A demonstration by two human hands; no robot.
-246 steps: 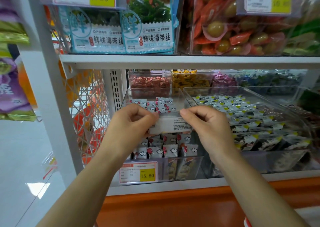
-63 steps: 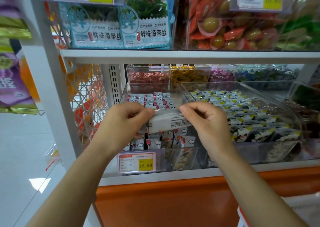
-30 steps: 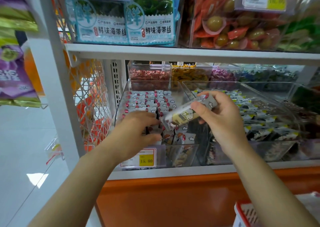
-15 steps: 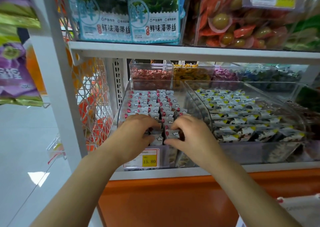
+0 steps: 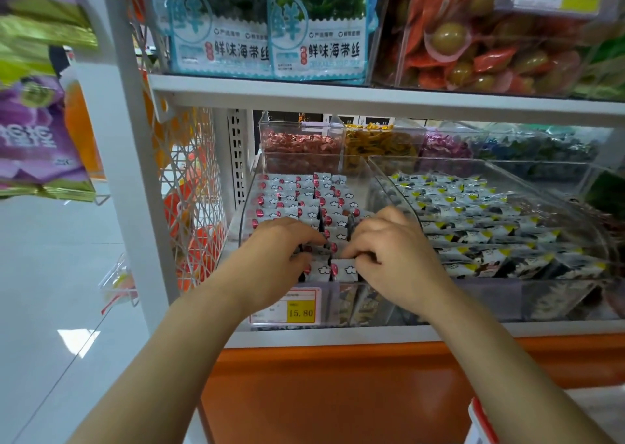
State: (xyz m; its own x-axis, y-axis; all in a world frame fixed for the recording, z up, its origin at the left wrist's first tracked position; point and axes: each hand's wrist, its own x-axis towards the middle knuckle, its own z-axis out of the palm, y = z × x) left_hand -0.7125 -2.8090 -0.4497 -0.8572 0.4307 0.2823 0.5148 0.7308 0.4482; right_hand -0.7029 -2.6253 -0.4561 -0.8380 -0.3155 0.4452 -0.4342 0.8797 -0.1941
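A clear bin [image 5: 246, 213] on the lower shelf holds rows of small white snack packets [image 5: 291, 193] printed with a red dot and clouds. Both my hands are inside its front part. My left hand [image 5: 280, 252] has its fingers curled down among the packets in the left rows. My right hand [image 5: 389, 247] pinches a packet [image 5: 345, 269] at the front of the middle row, between thumb and curled fingers. The fingertips of both hands are partly hidden by packets.
A price tag [image 5: 301, 310] reading 15.80 is on the bin's front. A second clear bin [image 5: 588, 206] of black-and-yellow packets stands on the right, small candy boxes [image 5: 301, 145] behind. Seaweed bags [image 5: 318, 34] fill the upper shelf [image 5: 372, 100]. A white upright [image 5: 135, 172] stands left.
Earlier both hands held one packet up in front of the bin. My right hand then carried it down into the bin, and both hands now sit low among the rows.
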